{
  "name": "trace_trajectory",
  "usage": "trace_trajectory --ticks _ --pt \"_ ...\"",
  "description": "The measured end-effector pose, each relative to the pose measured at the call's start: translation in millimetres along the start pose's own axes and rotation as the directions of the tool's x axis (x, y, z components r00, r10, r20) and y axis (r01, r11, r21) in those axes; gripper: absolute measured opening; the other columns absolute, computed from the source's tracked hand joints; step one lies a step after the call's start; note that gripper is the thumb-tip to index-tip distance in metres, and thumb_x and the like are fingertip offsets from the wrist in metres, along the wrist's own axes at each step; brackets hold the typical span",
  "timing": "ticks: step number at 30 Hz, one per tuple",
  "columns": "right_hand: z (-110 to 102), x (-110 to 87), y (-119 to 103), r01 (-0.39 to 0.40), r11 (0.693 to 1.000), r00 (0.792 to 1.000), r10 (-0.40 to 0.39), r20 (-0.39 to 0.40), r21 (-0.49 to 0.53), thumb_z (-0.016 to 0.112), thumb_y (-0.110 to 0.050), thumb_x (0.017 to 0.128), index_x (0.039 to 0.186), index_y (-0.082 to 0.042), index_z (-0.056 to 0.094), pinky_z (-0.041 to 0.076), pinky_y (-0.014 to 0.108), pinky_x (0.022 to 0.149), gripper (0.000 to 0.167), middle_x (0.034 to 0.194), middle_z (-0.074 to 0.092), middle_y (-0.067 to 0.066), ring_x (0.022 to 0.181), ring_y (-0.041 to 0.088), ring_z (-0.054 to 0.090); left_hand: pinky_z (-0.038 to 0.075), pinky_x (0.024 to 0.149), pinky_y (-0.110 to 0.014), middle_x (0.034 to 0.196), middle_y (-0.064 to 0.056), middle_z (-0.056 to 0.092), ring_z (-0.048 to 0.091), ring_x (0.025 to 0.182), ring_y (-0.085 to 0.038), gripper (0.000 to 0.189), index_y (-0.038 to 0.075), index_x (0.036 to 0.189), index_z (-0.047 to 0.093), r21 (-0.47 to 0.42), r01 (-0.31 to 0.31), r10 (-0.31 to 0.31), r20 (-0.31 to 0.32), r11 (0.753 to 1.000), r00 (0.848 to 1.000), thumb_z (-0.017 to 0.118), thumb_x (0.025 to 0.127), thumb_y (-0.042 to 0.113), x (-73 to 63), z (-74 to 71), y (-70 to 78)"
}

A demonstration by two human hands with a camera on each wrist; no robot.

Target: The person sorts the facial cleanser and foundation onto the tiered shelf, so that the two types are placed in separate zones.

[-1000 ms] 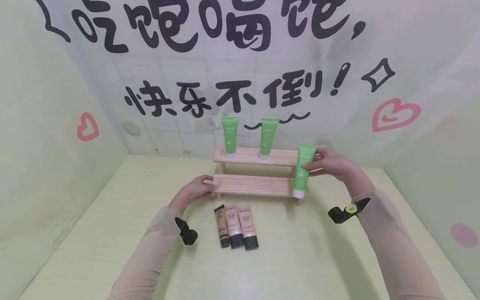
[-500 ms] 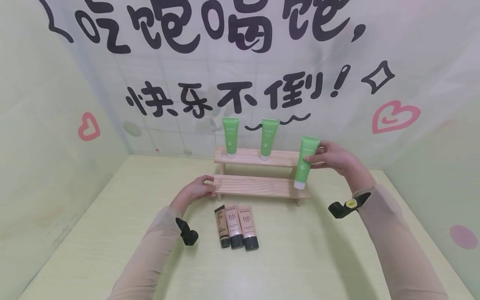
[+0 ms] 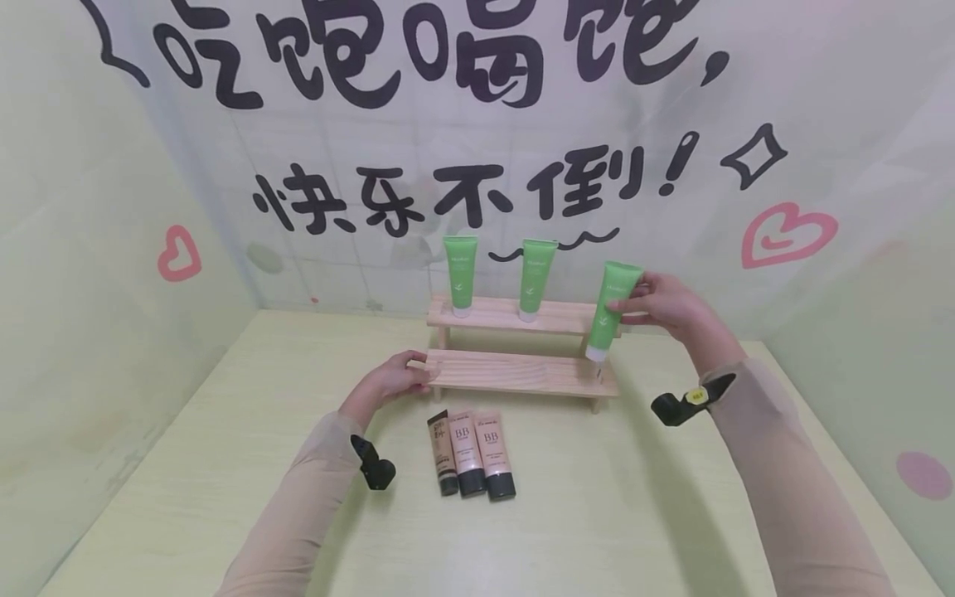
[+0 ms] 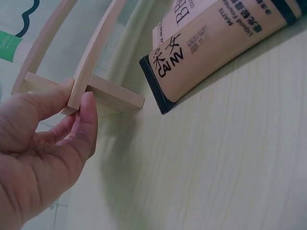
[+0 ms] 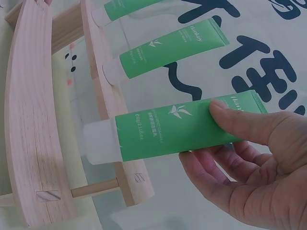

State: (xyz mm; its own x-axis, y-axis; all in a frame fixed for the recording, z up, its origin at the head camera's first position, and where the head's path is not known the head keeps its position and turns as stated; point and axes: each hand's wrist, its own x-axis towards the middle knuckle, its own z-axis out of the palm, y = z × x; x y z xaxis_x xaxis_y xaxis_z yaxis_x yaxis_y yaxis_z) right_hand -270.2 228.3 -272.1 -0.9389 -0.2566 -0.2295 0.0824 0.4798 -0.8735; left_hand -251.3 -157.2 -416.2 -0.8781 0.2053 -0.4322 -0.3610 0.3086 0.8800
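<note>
My right hand (image 3: 667,305) holds a green squeeze tube (image 3: 613,308) near its flat end, thumb on the front, white cap downward. In the right wrist view the tube (image 5: 163,127) is in front of the right end of the upper shelf, and I cannot tell whether it touches. At the left end of the two-tier wooden stand (image 3: 515,373), my left hand (image 3: 390,377) pinches the lower board between thumb and fingers, plain in the left wrist view on the board end (image 4: 79,91). Two more green tubes, a left one (image 3: 461,278) and a middle one (image 3: 534,280), stand cap-down on the upper tier.
Before the stand, two pink BB cream tubes, one (image 3: 466,454) beside the other (image 3: 495,456), lie on the table (image 3: 567,531) with a brown foundation tube (image 3: 442,454) to their left. A wall with black lettering (image 3: 470,191) rises behind, and side walls flank the table.
My right hand has raised the green tube from in front of the lower tier to the height of the upper tier. The left hand keeps its pinch on the stand.
</note>
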Motion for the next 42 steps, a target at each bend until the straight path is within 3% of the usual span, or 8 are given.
trace_trajectory --ticks 10,18,24,31,35,38,42 --pt "-1.2 4.0 -5.8 0.005 1.0 0.999 -0.004 -0.043 0.013 0.064 -0.013 0.085 0.132 0.007 0.03 0.051 0.029 0.09 0.061 0.114 0.052 0.009 0.082 0.0 0.058 0.053 0.082 -0.026 0.108 -0.017 0.056 0.058 0.075 -0.009 0.053 -0.001 0.137 0.029 -0.01 -0.016 0.016 0.001 1.0 1.0 0.053 0.091 0.009 -2.0 0.2 1.4" --pt "-0.7 8.4 -6.4 -0.007 1.0 0.994 0.008 -0.109 0.012 0.064 -0.015 0.084 0.129 0.004 0.035 0.05 0.03 0.092 0.057 0.114 0.053 0.008 0.079 -0.002 0.058 0.052 0.083 -0.027 0.113 -0.02 0.056 0.059 0.079 -0.011 0.051 0.0 0.136 0.03 0.014 -0.013 0.014 -0.002 1.0 1.0 0.053 0.092 0.011 0.8 -0.9 0.1" --pt "-1.6 11.5 -10.2 0.0 1.0 0.992 0.002 -0.124 0.012 0.063 -0.014 0.085 0.131 0.005 0.034 0.046 0.034 0.097 0.058 0.123 0.051 0.014 0.077 -0.004 0.057 0.053 0.08 -0.026 0.11 -0.019 0.058 0.061 0.08 -0.013 0.056 -0.001 0.134 0.031 -0.012 -0.043 0.044 0.025 0.999 0.999 0.06 0.089 0.017 2.5 -3.4 -3.9" --pt "-3.2 13.7 -17.2 0.032 0.999 0.988 -0.029 -0.152 0.014 0.065 -0.012 0.084 0.126 0.005 0.038 0.051 0.026 0.089 0.053 0.092 0.057 -0.01 0.075 -0.004 0.058 0.052 0.085 -0.03 0.114 -0.018 0.055 0.059 0.077 -0.01 0.052 0.001 0.137 0.029 -0.003 -0.001 0.001 -0.01 1.0 1.0 0.054 0.092 0.011 -1.9 -0.4 1.6" --pt "-1.4 16.7 -16.4 0.033 0.999 0.984 -0.032 -0.173 0.002 0.065 -0.013 0.084 0.13 0.006 0.035 0.051 0.023 0.088 0.058 0.111 0.057 0.008 0.075 -0.006 0.056 0.051 0.087 -0.031 0.115 -0.02 0.054 0.058 0.075 -0.009 0.052 0.0 0.137 0.029 -0.002 -0.011 0.011 -0.005 1.0 1.0 0.054 0.092 0.011 -1.5 -0.9 0.8" --pt "0.0 19.5 -14.1 0.03 1.0 0.983 -0.029 -0.18 0.003 0.064 -0.015 0.085 0.133 0.007 0.032 0.052 0.018 0.084 0.062 0.131 0.046 0.024 0.074 -0.008 0.055 0.051 0.088 -0.031 0.113 -0.019 0.055 0.058 0.074 -0.009 0.052 0.0 0.136 0.029 -0.004 -0.014 0.014 -0.001 1.0 1.0 0.053 0.092 0.011 -1.0 -0.6 -0.2" --pt "0.4 21.9 -11.9 0.029 0.999 0.982 -0.031 -0.185 -0.015 0.063 -0.017 0.086 0.135 0.006 0.031 0.051 0.019 0.086 0.063 0.137 0.038 0.028 0.073 -0.01 0.053 0.051 0.087 -0.031 0.109 -0.016 0.056 0.058 0.074 -0.009 0.049 0.002 0.135 0.031 -0.002 -0.008 0.008 -0.005 1.0 1.0 0.053 0.092 0.01 -1.5 -0.1 0.0"
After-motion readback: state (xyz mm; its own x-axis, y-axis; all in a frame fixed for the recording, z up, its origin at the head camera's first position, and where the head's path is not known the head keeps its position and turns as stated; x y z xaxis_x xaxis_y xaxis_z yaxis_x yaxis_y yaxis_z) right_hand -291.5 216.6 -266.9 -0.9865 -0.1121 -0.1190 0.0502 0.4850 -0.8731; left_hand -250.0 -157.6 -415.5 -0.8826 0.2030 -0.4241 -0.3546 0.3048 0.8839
